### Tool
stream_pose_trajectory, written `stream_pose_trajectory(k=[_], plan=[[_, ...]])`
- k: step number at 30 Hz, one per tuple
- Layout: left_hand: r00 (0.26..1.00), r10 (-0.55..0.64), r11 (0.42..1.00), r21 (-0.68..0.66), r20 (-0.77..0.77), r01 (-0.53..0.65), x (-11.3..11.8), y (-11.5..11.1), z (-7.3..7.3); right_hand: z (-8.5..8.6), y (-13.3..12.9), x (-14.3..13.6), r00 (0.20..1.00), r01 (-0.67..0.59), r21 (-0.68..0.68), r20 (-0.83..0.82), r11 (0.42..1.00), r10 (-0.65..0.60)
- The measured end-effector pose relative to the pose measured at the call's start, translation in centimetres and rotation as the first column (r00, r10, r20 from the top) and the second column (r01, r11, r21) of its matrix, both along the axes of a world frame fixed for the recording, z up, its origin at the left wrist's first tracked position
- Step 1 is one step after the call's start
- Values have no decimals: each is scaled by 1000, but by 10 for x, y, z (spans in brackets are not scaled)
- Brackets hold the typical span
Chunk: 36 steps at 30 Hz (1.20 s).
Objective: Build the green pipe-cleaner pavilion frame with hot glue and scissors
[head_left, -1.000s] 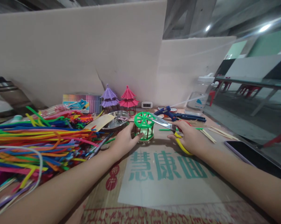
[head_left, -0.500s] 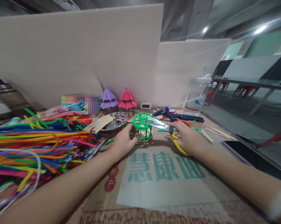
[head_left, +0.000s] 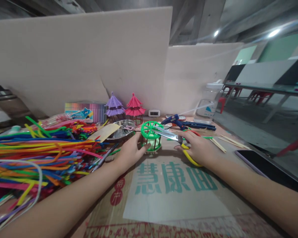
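Note:
A small round structure (head_left: 152, 130) with a green spoked top and brown posts stands on the table. My left hand (head_left: 132, 149) grips its left side, the thumb at the lower front. My right hand (head_left: 195, 145) is wrapped round the scissors (head_left: 169, 134), whose handles are yellow and red. Their metal blades point left, with the tips over the green spokes. Whether the tips touch a spoke is too small to tell.
Colourful pipe cleaners (head_left: 40, 152) cover the left. Behind are a metal dish (head_left: 121, 132), purple (head_left: 115, 105) and pink (head_left: 134, 105) pavilion models, a glue gun (head_left: 175, 121) and a bottle (head_left: 208, 104). Wooden sticks (head_left: 234, 142) and a phone (head_left: 268, 168) lie right.
The scissor blades look closer together than before. Both hands stay in nearly the same places, and the view has shifted very slightly.

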<state>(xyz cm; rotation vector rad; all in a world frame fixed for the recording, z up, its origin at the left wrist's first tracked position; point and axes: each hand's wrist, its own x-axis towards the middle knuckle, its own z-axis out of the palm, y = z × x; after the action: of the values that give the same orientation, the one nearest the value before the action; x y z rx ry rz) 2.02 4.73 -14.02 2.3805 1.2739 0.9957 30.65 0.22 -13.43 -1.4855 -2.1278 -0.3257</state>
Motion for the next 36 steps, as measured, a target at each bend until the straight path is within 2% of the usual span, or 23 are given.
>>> stream_pose_trajectory(k=[9,16,20,24,29,33,36], plan=[[1000,-1,1000,1,-6,1,0,0,0,5,-4,-1,999,0,-67,-32,998,-2],[999,-26,999,-26,35,27,1,1,0,3,-4,2,1000,3,-54,-23,999,-4],[996,-21,999,-27,89,23,1,1,-1,-4,1,5,990,58,26,-132,998,-54],[992,-28,999,-30,127,32,1,2,-2,-6,5,6,982,80,42,-172,996,-72],[989,-68,996,-42,131,74,1,2,-1,-8,8,6,969,77,13,-237,997,-71],[986,-127,989,-62,108,134,2,3,1,-14,21,12,902,142,-69,-402,987,-158],[986,-153,987,-36,68,155,2,5,1,-19,30,17,893,167,-122,-402,978,-203]])
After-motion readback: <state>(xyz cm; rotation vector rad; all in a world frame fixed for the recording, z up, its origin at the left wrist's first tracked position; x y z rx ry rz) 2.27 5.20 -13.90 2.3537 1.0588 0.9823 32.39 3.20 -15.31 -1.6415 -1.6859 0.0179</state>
